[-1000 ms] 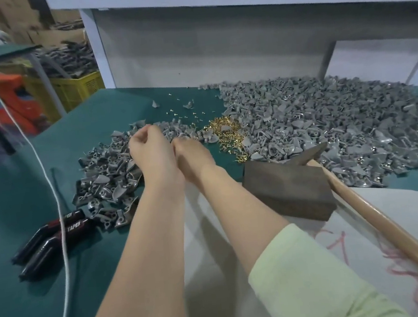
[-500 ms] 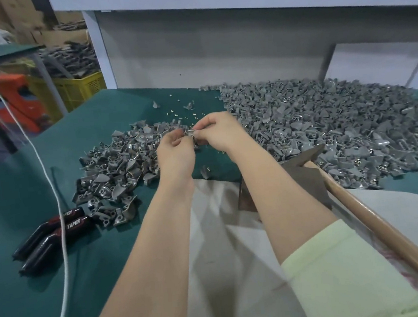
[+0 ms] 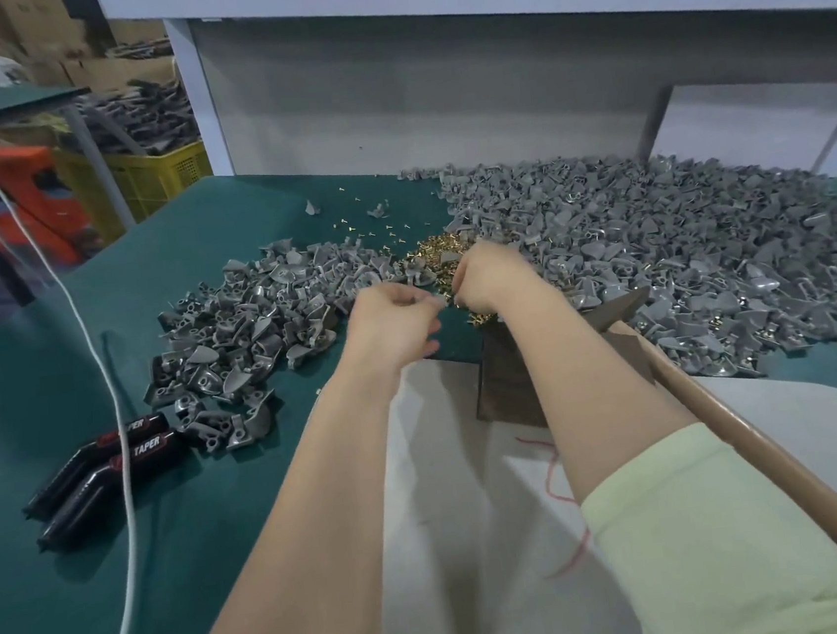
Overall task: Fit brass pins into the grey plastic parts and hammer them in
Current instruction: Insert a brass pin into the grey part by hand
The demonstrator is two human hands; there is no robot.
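Green table (image 3: pixel 269 487): glinting brass pins (image 3: pixel 433 256), matte grey parts (image 3: pixel 656 240); hands (image 3: pixel 393 319) (image 3: pixel 487 278) curled, grip unclear.

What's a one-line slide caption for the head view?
Right hand on the brass pin heap, left hand beside it, between two piles of grey plastic parts; hammer lies untouched at right.

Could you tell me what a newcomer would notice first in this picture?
First, the big heap of grey plastic parts covering the right of the green table, with a smaller heap on the left. Between them glints a pile of brass pins, where the left hand and right hand work close together. A hammer with a long wooden handle lies at the right.
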